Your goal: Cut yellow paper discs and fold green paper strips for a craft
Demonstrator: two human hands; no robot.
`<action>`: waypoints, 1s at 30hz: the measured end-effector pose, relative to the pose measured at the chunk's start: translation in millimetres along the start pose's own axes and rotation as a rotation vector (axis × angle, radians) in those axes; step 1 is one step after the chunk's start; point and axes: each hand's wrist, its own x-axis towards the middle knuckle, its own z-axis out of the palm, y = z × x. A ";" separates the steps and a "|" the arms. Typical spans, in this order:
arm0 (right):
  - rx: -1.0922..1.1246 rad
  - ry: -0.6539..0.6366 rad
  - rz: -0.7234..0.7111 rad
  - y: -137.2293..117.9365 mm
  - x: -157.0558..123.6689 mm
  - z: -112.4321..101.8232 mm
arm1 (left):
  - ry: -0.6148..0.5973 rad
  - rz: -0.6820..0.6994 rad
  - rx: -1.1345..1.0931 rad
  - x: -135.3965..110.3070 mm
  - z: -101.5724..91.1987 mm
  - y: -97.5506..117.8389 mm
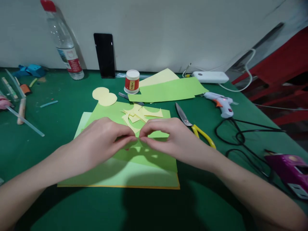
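My left hand [103,141] and my right hand [170,138] meet fingertip to fingertip above a stack of green paper [154,160]. Each has thumb and forefinger pressed together in a pinch. Whatever lies between the fingertips is too small or hidden to make out. Just beyond the fingers are curved pale-yellow paper scraps [154,112] lying on the green sheets. Two round pale-yellow paper pieces [107,99] overlap at the stack's upper left. To the right of my right hand rest scissors [186,117] with yellow handles, blades partly apart.
Behind the stack stand a red-and-white tub [132,82], a black phone [105,56] and a plastic bottle [68,57]. A green paper strip [168,89] lies near a glue gun [221,102] with a looping black cord. A purple device [286,170] sits at the right edge; glue sticks [26,122] lie left.
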 end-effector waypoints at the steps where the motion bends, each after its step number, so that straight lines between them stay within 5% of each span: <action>1: 0.041 -0.011 0.018 0.0 -0.1 1.1 | -0.005 0.010 -0.001 -0.7 1.5 1.2; 10: 0.094 0.050 0.058 2.8 -1.1 -2.6 | 0.067 0.062 0.142 -9.4 1.2 6.4; 16: -0.168 0.193 0.139 23.4 1.8 -36.3 | 0.208 0.058 0.162 -12.8 -27.1 1.2; 21: -0.455 0.327 0.229 40.7 2.7 -57.2 | 0.230 0.027 0.158 -9.4 -28.0 -1.4; 25: -0.288 0.421 -0.006 22.5 0.0 -39.7 | 0.208 0.042 0.126 -4.7 -15.6 -1.7; 30: -0.019 0.145 -0.051 0.6 -1.8 -3.6 | 0.120 0.052 0.092 -3.0 2.2 2.2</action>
